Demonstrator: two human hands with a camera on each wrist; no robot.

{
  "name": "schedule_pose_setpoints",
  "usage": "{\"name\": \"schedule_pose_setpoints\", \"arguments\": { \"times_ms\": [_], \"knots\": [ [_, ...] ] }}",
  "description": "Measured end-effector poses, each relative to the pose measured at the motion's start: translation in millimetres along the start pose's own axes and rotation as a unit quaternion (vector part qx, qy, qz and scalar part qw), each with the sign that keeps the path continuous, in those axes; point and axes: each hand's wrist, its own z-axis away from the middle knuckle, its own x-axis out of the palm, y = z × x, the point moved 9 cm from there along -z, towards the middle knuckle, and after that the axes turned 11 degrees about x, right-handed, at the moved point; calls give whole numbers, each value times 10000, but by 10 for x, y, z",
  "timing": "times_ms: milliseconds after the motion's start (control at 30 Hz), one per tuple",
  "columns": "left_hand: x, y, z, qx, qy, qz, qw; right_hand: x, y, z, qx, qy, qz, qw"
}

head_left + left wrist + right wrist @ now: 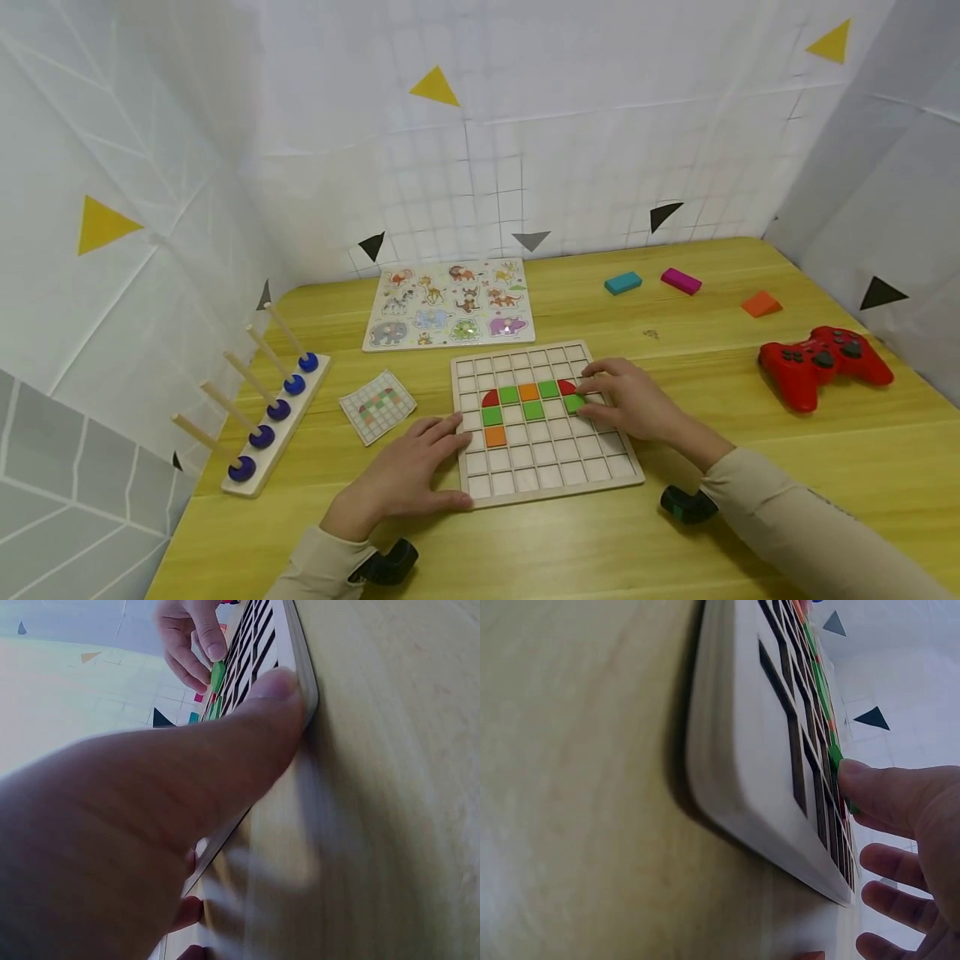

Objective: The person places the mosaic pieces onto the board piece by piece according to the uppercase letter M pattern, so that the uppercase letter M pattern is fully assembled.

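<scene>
A square wooden grid board (555, 495) lies flat on the table. In its cells sit several green tiles, orange tiles (496, 436) and two red quarter-round pieces (490, 399). My right hand (633, 402) pinches a green tile (836, 756) between thumb and index finger at the pattern's right end, just below a red piece; its other fingers are spread apart in the right wrist view. Along the board's left edge rests my left hand (408, 473), its thumb (274, 694) at the near corner and its fingers on the left rim.
Left of the board lies a pattern card (377, 407). Farther left stands a peg rack (292, 442) with blue rings. Behind is an animal puzzle (408, 308). A blue block (623, 283), a magenta block (681, 281), an orange wedge (762, 304) and a red game controller (795, 375) lie right.
</scene>
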Motion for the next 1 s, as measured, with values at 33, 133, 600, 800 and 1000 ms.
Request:
{"name": "schedule_pose_setpoints", "arguments": {
  "times_ms": [33, 133, 600, 800, 1000],
  "knots": [
    [-1, -1, 0, -5, 0, -8, 10000, -1, -2, -1, 11, -7, -2, 10000],
    [-4, -1, 1, -8, 9, -27, 10000, -4, -8, -2, 36, -14, -10, 10000],
    [-22, 26, 0, 0, 25, -51, 10000, -3, 17, 6, 57, 43, -12, 10000],
    [-19, 29, -1, -8, -8, 1, 10000, -151, 162, 77, 312, 199, -174, 9992],
    [-19, 25, 3, 0, -24, 55, 10000, -312, 405, 315, 468, -39, -156, 9988]
  ]
}}
